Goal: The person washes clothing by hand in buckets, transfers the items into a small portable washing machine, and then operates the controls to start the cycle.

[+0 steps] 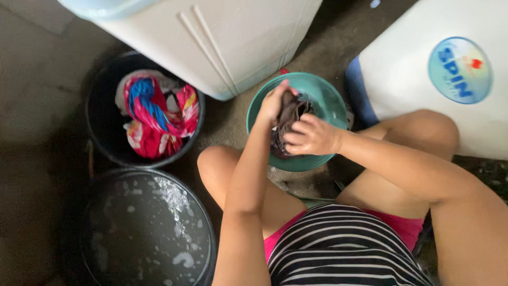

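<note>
Both my hands grip a dark brown wet cloth [290, 114] over a teal basin [328, 95] on the floor between my knees. My left hand [274, 101] clutches the cloth's upper end near the basin's left rim. Just below it, my right hand [311, 135] squeezes the lower part of the cloth. The cloth's bottom end dips into the basin and is partly hidden by my fingers.
A black bucket [100, 116] at left holds a red, pink and blue patterned garment [156, 116]. Below it stands a dark tub of soapy water [145, 228]. A white washing machine [222, 42] stands behind, another white appliance [434, 63] at right.
</note>
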